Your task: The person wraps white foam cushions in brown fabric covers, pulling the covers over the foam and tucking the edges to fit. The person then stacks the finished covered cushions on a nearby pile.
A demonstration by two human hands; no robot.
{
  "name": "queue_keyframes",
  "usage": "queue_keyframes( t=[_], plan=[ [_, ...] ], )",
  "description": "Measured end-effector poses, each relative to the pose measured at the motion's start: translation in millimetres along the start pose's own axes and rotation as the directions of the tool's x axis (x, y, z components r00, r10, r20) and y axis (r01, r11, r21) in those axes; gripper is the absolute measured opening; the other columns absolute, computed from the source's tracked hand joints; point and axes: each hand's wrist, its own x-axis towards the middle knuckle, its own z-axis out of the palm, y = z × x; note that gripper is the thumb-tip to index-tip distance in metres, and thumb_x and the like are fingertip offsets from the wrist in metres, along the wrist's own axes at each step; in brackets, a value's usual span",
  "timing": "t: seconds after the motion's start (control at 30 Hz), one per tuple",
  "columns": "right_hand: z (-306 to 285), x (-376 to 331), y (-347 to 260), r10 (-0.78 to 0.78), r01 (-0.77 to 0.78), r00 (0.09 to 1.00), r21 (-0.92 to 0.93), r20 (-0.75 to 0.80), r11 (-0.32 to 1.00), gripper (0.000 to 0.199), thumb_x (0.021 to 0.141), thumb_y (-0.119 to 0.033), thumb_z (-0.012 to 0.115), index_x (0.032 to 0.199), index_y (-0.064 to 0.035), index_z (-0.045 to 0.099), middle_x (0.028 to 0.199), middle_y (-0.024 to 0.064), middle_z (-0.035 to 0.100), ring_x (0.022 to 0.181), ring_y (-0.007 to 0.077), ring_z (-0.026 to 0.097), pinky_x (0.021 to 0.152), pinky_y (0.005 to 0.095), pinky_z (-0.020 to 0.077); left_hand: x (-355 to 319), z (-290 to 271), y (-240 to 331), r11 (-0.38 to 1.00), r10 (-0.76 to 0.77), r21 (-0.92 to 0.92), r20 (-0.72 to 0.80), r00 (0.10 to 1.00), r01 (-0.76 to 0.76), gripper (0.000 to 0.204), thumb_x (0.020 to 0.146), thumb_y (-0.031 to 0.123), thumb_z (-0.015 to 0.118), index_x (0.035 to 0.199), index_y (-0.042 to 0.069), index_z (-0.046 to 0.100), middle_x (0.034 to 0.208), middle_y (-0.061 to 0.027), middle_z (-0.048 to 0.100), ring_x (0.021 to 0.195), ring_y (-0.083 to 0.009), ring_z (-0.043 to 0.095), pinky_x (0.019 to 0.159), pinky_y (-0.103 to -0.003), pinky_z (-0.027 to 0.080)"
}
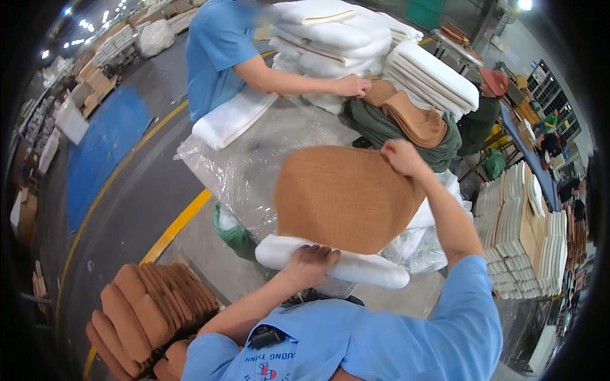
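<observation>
A brown fabric cover [343,193] is spread in front of me, wide across and curved at its edges. A white padding piece [362,270] sticks out along its near edge like a thick soft roll. My left hand [311,263] grips this padding at the near edge, fingers curled over it beside the fabric. At the cover's far right corner, my right hand [401,157] pinches the edge with bent fingers. Beneath lies a surface wrapped in transparent plastic [235,178]. How far the padding reaches under the cover is hidden.
Across from me, a co-worker's hand [352,86] touches folded brown covers [413,117] on dark green cloth [381,130]. White padding stacks [330,38] stand behind. Brown cushions [149,308] are piled low at left; a tall stack of white-edged panels [521,235] stands at right.
</observation>
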Motion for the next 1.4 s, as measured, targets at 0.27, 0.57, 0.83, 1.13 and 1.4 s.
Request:
queue_keyframes(
  t=[0.27, 0.57, 0.83, 1.13, 1.4],
  plan=[
    [127, -5, 67, 0.141, -0.134, 0.988, -0.095, 0.066, 0.986, 0.029, 0.092, -0.029, 0.07, 0.113, -0.0111, 0.077, 0.109, 0.0209, 0.075, 0.107, 0.0405, 0.071, 0.093, 0.0503, 0.0551, -2, -7, 0, 0.989, -0.105, -0.077, 0.213, 0.971, 0.124, 0.05, 0.077, 0.013, 0.078, 0.124, 0.011, 0.062, 0.122, -0.0098, 0.07, 0.114, -0.0301, 0.068, 0.097, -0.044, 0.053],
    [183, 50, 45, 0.187, -0.187, 0.982, -0.105, -0.005, 0.977, 0.055, 0.09, -0.03, 0.074, 0.141, -0.0148, 0.063, 0.132, 0.018, 0.068, 0.124, 0.037, 0.064, 0.105, 0.0512, 0.0499, -2, 0, 4, 0.991, -0.059, -0.105, 0.221, 0.974, 0.083, 0.058, 0.077, 0.013, 0.073, 0.133, 0.01, 0.061, 0.132, -0.0125, 0.067, 0.119, -0.0299, 0.066, 0.102, -0.043, 0.052],
    [199, 53, 18, 0.146, -0.139, 0.983, -0.063, 0.111, 0.988, 0.05, 0.085, -0.029, 0.079, 0.131, -0.0117, 0.067, 0.118, 0.0191, 0.072, 0.116, 0.0366, 0.068, 0.098, 0.0514, 0.052, -1, 0, -1, 0.987, -0.093, -0.108, 0.217, 0.972, 0.119, 0.06, 0.077, 0.013, 0.074, 0.135, 0.011, 0.06, 0.134, -0.0122, 0.065, 0.121, -0.0301, 0.065, 0.103, -0.042, 0.052],
    [95, -14, -2, -0.231, 0.124, 0.952, 0.438, 0.199, 0.89, 0.033, 0.088, -0.017, 0.08, 0.116, -0.0029, 0.071, 0.091, 0.0138, 0.073, 0.083, 0.0235, 0.067, 0.077, 0.0366, 0.0531, -11, 0, 11, 0.99, -0.09, -0.079, 0.253, 0.963, 0.114, 0.061, 0.075, 0.013, 0.076, 0.134, 0.012, 0.059, 0.138, -0.012, 0.063, 0.125, -0.0312, 0.062, 0.107, -0.042, 0.049],
    [-4, -117, -15, -0.096, 0.029, 0.993, 0.677, 0.061, 0.735, 0.023, 0.096, -0.01, 0.074, 0.117, 0.0005, 0.071, 0.091, -0.0022, 0.068, 0.084, 0.0087, 0.06, 0.075, 0.0279, 0.0502, -6, -20, -14, 0.78, -0.248, -0.484, 0.344, 0.906, 0.397, 0.062, 0.081, 0.033, 0.085, 0.131, 0.006, 0.059, 0.137, -0.0141, 0.064, 0.123, -0.0331, 0.064, 0.105, -0.043, 0.05]
  ],
)
